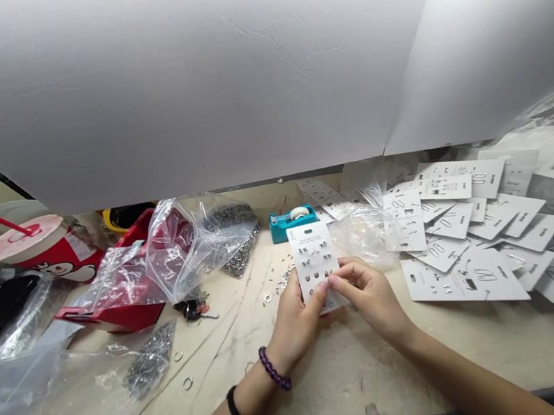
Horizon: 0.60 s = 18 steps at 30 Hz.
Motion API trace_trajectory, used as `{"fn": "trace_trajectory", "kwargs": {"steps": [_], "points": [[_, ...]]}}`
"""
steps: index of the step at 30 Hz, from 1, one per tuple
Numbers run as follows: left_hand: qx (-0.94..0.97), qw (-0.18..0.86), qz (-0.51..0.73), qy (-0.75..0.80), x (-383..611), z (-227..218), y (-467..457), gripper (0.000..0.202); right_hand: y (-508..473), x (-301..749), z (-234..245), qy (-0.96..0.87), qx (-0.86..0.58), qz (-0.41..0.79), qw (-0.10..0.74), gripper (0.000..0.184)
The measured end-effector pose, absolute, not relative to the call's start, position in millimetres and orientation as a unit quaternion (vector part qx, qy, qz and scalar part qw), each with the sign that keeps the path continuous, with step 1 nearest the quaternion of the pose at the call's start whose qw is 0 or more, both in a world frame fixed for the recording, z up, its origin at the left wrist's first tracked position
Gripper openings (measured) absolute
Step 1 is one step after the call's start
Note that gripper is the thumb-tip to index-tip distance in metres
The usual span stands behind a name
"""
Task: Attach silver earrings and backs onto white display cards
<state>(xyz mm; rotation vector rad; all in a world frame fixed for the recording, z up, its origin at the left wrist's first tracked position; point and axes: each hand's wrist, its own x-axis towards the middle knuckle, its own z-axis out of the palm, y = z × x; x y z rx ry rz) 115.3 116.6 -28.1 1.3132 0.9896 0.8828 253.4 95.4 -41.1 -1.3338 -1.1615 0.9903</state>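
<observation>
My left hand (pixel 297 324) and my right hand (pixel 371 294) both pinch the lower part of a white display card (pixel 311 248) held upright over the table. Small silver earrings sit on the card in rows. My fingers hide its bottom edge. A loose heap of similar white cards (pixel 477 230), printed with paperclip-like shapes, lies to the right of my right hand. Small metal rings (pixel 187 383) are scattered on the worn wooden tabletop (pixel 338 381) to the left of my hands. A dark bead bracelet and a black band circle my left wrist.
A teal tape dispenser (pixel 293 222) stands behind the card. Clear plastic bags (pixel 178 252) and heaps of small silver pieces (pixel 149 360) lie to the left, beside a red tray (pixel 115 319). A red-and-white cup with a straw (pixel 22 239) stands at far left. A white sheet (pixel 180 75) hangs overhead.
</observation>
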Motion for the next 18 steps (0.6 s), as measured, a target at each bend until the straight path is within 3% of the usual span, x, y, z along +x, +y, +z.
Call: {"fn": "trace_trajectory", "kwargs": {"steps": [9,14,18], "points": [[0.542,0.585,0.414,0.439,118.3,-32.8,118.4,0.035,94.7,250.3,-36.7,-0.538,-0.583,0.34,0.506,0.014],[0.528,0.579,0.421,0.457,118.8,-32.1,119.8,0.036,94.4,251.9,-39.5,-0.46,-0.561,0.449,0.522,0.022],[0.5,0.614,0.391,0.47,117.2,-27.5,120.4,0.043,96.3,254.1,-37.3,-0.422,-0.522,0.513,0.535,0.04]]}}
